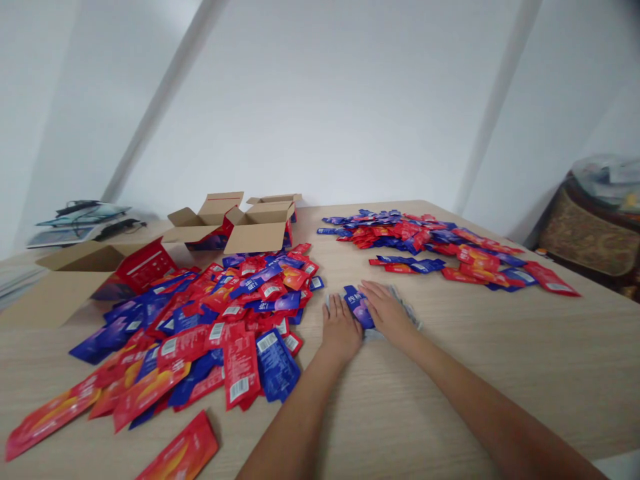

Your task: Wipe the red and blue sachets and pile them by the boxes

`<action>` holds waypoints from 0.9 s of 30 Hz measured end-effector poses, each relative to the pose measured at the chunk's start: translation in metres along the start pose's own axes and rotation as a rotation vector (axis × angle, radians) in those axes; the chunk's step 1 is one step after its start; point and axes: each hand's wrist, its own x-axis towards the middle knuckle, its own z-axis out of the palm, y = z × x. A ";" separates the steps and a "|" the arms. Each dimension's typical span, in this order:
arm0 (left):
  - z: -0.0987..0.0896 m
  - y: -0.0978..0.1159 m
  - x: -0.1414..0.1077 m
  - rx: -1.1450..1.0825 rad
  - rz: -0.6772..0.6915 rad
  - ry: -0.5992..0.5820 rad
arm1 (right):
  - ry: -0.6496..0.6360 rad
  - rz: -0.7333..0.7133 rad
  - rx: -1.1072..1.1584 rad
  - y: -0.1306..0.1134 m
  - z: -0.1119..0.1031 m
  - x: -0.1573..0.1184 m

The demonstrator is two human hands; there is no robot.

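Note:
On the tabletop, a blue-purple sachet (359, 307) lies over a clear plastic bag (411, 312), between my two hands. My left hand (341, 328) rests flat at the left of the sachet, its fingers stretched out over the bag. From the right, my right hand (387, 310) lies with extended fingers over the sachet's right edge and the bag. Much of the bag is hidden under both hands. To my left spreads a large heap of red and blue sachets (200, 327), its right edge close to my left hand.
Beyond my right hand lies another pile of red and blue sachets (410, 233). Open cardboard boxes (255, 237) stand at the back left, with a larger open box (65, 283) nearer. Flat items with dark cables (83, 220) are stacked far left. A patterned chair (590, 227) stands beyond the table's right edge.

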 end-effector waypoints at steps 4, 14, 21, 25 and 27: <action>-0.002 0.000 0.000 0.003 -0.002 -0.031 | -0.212 0.048 -0.097 -0.004 0.016 -0.005; -0.004 0.000 -0.004 0.014 -0.003 -0.025 | -0.145 0.168 -0.346 0.028 0.003 -0.012; -0.003 -0.003 -0.003 0.011 -0.003 -0.012 | 0.105 0.052 -0.317 0.017 -0.010 -0.013; -0.002 -0.003 -0.002 0.016 -0.007 -0.010 | 0.194 -0.038 -0.173 -0.015 -0.017 -0.009; -0.003 -0.002 -0.002 0.025 0.001 -0.025 | 0.188 -0.072 -0.109 -0.030 -0.019 -0.008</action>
